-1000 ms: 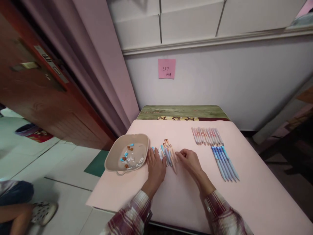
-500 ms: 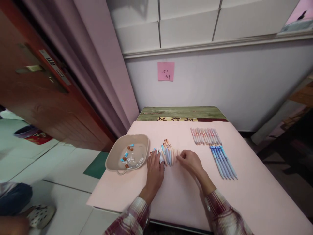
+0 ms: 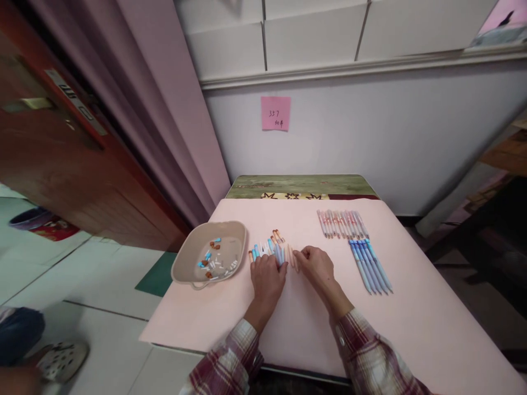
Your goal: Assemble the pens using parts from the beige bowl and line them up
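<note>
Several pen parts point(image 3: 279, 253) in pale blue, peach and white lie bunched in the middle of the table, some with orange-brown or blue ends. Over the near left side of this bunch rests my left hand point(image 3: 267, 278), fingers spread across the parts and thumb out to the right; its fingertips are partly hidden. At the bunch's right edge, my right hand point(image 3: 319, 267) pinches a peach pen barrel point(image 3: 295, 260) between thumb and forefinger. Left of my hands stands a beige basket point(image 3: 181, 262) holding small brown, blue and white pieces.
To the right, a row of pink patterned pens point(image 3: 341, 224) lies above a row of blue pens point(image 3: 368, 267). A pink cover point(image 3: 304, 334) spreads over the table. A pink note point(image 3: 275, 113) is on the wall. Another person's shoe point(image 3: 62, 360) shows at lower left.
My left hand has shifted right and nearer over the bunch, uncovering coloured ends at its left. My right hand stays at the right edge. The view has shifted slightly.
</note>
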